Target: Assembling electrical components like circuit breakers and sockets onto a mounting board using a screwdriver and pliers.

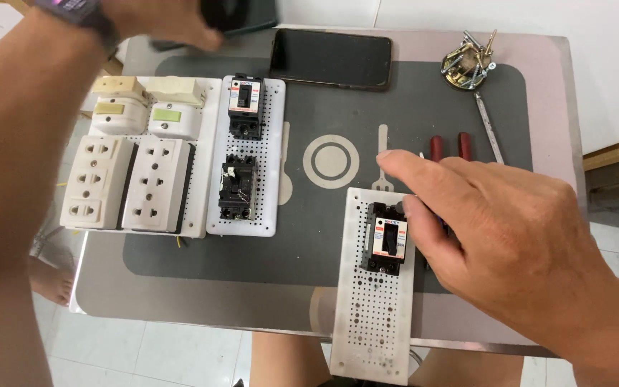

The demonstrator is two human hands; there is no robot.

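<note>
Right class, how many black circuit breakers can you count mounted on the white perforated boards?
3. Two sit on the board beside the sockets: upper breaker and lower breaker. The third breaker is on the near board by the right hand. None seems hidden.

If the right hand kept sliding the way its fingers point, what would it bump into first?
The right hand points left, index finger stretched over the mat. Carried straight on, it would probably first reach the white perforated board holding two black breakers, though its height above them is unclear.
</note>
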